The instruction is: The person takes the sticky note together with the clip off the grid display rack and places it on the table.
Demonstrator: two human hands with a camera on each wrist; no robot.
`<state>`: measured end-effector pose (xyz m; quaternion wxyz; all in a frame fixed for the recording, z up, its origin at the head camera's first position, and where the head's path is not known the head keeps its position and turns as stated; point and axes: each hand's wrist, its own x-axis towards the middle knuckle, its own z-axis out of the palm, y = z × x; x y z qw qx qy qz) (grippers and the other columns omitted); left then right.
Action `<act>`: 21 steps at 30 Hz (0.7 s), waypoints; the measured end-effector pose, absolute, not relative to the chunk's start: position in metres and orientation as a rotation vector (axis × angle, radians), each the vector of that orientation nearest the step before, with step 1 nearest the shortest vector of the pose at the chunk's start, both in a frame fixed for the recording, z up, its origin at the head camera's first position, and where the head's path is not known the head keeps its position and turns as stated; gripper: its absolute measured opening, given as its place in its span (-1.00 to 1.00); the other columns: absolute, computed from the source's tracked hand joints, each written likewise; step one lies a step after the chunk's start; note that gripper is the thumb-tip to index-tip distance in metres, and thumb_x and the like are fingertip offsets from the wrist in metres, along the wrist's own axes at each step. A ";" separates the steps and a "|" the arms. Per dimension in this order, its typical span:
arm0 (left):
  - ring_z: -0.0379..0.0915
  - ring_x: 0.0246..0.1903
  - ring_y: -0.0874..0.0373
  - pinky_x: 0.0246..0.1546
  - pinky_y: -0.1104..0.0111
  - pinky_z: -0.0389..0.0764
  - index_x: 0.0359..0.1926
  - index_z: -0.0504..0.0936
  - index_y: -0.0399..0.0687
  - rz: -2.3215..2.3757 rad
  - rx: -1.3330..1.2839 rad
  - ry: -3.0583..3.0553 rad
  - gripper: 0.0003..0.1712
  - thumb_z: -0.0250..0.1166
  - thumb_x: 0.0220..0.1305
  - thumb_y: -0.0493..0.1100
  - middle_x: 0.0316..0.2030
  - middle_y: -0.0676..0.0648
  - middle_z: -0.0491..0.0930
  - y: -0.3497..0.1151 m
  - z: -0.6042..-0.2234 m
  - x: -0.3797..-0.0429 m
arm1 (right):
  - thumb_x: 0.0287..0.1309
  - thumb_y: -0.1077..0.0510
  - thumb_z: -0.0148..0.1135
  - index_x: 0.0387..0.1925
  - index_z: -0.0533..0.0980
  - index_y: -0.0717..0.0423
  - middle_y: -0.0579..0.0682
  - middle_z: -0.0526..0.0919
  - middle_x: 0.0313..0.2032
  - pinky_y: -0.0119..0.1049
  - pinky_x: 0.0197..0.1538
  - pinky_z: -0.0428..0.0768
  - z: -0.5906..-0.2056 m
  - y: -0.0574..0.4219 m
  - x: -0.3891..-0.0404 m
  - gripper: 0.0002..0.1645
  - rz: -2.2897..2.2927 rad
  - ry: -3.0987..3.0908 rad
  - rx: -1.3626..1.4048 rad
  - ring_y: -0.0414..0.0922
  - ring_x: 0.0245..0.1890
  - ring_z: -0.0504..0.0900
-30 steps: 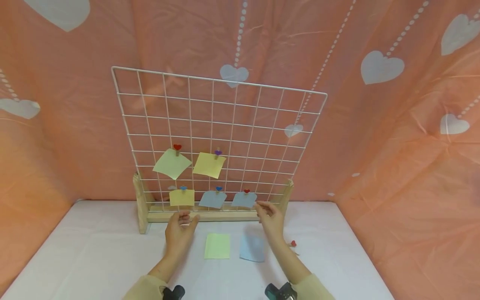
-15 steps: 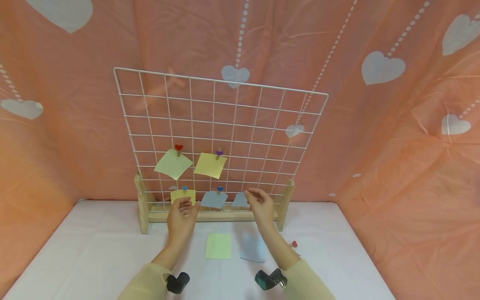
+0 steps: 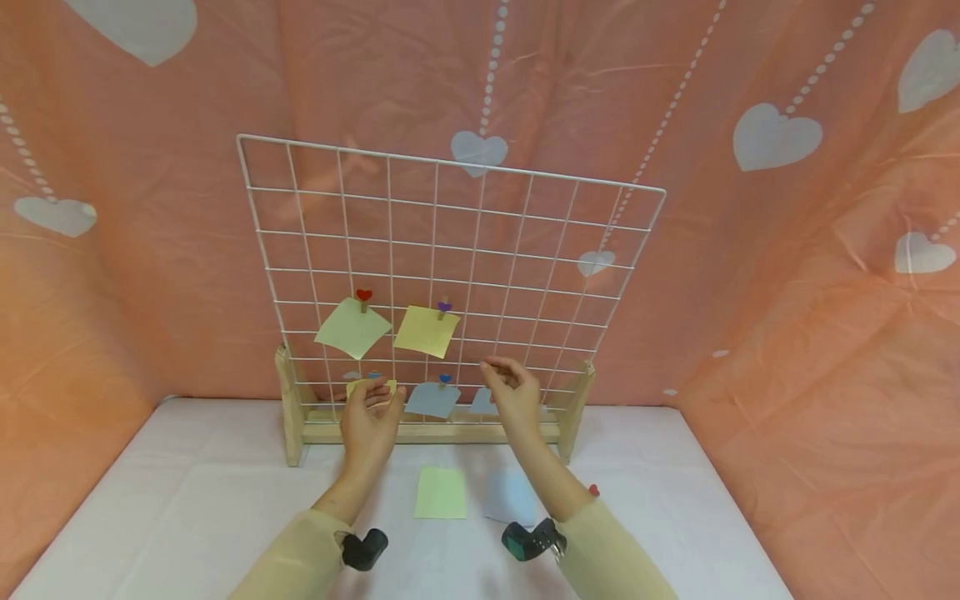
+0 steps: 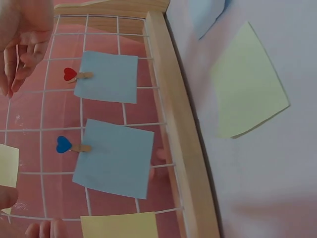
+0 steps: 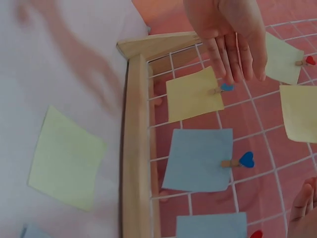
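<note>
A white wire grid panel (image 3: 532, 173) stands in a wooden base (image 3: 442, 433), with sticky notes held on it by heart clothespins. Up high are a light green note (image 3: 352, 327) with a red heart and a yellow note (image 3: 426, 331) with a purple one. Below hang another yellow note (image 5: 190, 96) and two blue notes, the middle blue note (image 4: 116, 158) and the right blue note (image 4: 110, 77). My left hand (image 3: 371, 421) hovers before the lower yellow note, fingers relaxed. My right hand (image 3: 515, 392), loosely curled, partly covers the right blue note; nothing shows in either hand.
On the white tabletop (image 3: 202, 492) lie a loose green note (image 3: 441, 493) and a blue note (image 3: 508, 497). A red heart clothespin (image 3: 594, 490) is mostly hidden by my right forearm. An orange curtain (image 3: 720, 275) with white hearts surrounds the table.
Both hands have risen along the panel; the right has also shifted left, off the right blue note's edge and over its clip. The notes have stayed in place while the view shifted slightly.
</note>
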<state>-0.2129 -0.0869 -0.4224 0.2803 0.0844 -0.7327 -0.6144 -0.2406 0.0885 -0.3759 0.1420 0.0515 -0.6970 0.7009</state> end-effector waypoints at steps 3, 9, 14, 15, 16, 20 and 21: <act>0.53 -0.14 -0.17 -0.22 0.60 0.48 -0.03 0.50 -0.44 -1.642 0.214 -1.941 -0.63 0.31 0.19 -0.30 -0.16 -0.33 0.53 -0.086 -0.417 -0.216 | 0.15 0.34 0.25 -0.15 0.55 0.47 -0.10 0.60 -0.41 -0.57 -0.55 0.43 -0.380 0.086 -0.252 -0.74 2.048 -1.992 0.182 -0.33 -0.57 0.45; 0.52 -0.12 -0.17 -0.21 0.63 0.46 -0.04 0.50 -0.43 -1.684 0.184 -1.886 -0.65 0.31 0.19 -0.32 -0.13 -0.34 0.54 -0.084 -0.404 -0.223 | 0.10 0.33 0.31 -0.18 0.57 0.45 -0.01 0.65 -0.36 -0.59 -0.39 0.51 -0.372 0.076 -0.265 -0.74 2.016 -1.935 0.262 -0.34 -0.46 0.51; 0.54 -0.13 -0.18 -0.16 0.50 0.56 -0.04 0.51 -0.44 -1.675 0.188 -1.859 -0.66 0.32 0.17 -0.35 -0.14 -0.36 0.56 -0.084 -0.401 -0.228 | 0.09 0.32 0.31 -0.18 0.57 0.43 -0.04 0.63 -0.38 -0.59 -0.39 0.51 -0.364 0.070 -0.267 -0.74 1.972 -1.944 0.284 -0.34 -0.46 0.51; 0.54 -0.13 -0.18 -0.14 0.44 0.58 -0.04 0.51 -0.44 -1.675 0.186 -1.856 -0.65 0.32 0.17 -0.35 -0.14 -0.36 0.56 -0.084 -0.401 -0.228 | 0.09 0.31 0.31 -0.18 0.57 0.42 -0.05 0.62 -0.38 -0.59 -0.39 0.51 -0.362 0.069 -0.267 -0.74 1.974 -1.949 0.284 -0.34 -0.46 0.50; 0.54 -0.12 -0.17 -0.12 0.41 0.58 -0.03 0.51 -0.43 -1.674 0.188 -1.863 -0.65 0.32 0.17 -0.35 -0.13 -0.35 0.56 -0.084 -0.400 -0.228 | 0.09 0.30 0.31 -0.18 0.57 0.41 -0.07 0.61 -0.38 -0.59 -0.39 0.51 -0.361 0.068 -0.267 -0.74 1.975 -1.953 0.285 -0.34 -0.45 0.50; 0.52 -0.04 -0.17 0.03 0.19 0.56 0.06 0.47 -0.38 -1.716 0.192 -1.904 -0.58 0.32 0.20 -0.30 -0.05 -0.33 0.53 -0.085 -0.396 -0.229 | 0.11 0.28 0.32 -0.16 0.59 0.36 0.00 0.63 -0.34 -0.58 -0.35 0.52 -0.357 0.067 -0.268 -0.74 1.961 -1.976 0.303 -0.31 -0.42 0.51; 0.51 -0.01 -0.16 0.06 0.17 0.54 0.08 0.46 -0.37 -1.731 0.196 -1.918 -0.56 0.31 0.22 -0.28 -0.02 -0.32 0.52 -0.085 -0.394 -0.229 | 0.11 0.27 0.32 -0.15 0.59 0.35 0.03 0.63 -0.33 -0.57 -0.33 0.53 -0.355 0.066 -0.269 -0.73 1.955 -1.980 0.311 -0.31 -0.41 0.51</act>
